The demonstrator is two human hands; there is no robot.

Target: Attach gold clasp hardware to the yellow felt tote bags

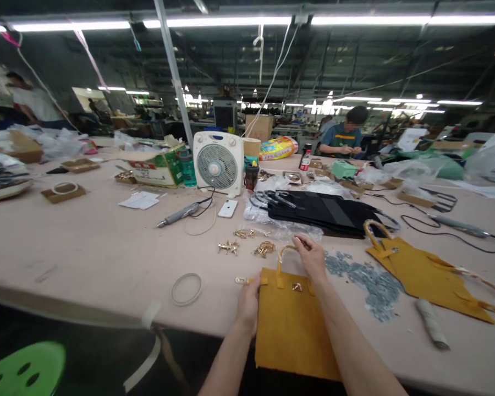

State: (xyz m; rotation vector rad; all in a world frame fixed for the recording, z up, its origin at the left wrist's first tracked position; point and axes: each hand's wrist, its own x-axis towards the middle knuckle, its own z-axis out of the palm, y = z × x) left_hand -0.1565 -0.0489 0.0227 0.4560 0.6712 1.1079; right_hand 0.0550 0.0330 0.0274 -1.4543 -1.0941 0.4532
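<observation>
A mustard-yellow bag panel (292, 330) hangs partly over the table's front edge, with a curved handle and a small metal fitting near its top. My left hand (248, 305) grips its left edge, close to a strap end with a gold buckle (242, 281). At the top of the handle, my right hand (309, 254) has its fingers pinched together; what they hold is too small to make out. Gold hardware pieces (264, 248) lie just beyond the bag. Small grey metal plates (373, 283) are spread to the right of my right hand.
A second yellow bag (429, 278) and a grey roll (432, 323) lie right. Black bag pieces (325, 210), a phone (227, 208), a fan (218, 163) and an electric screwdriver (178, 215) are further back. A ring (186, 289) lies left. A person (342, 137) sits across the table.
</observation>
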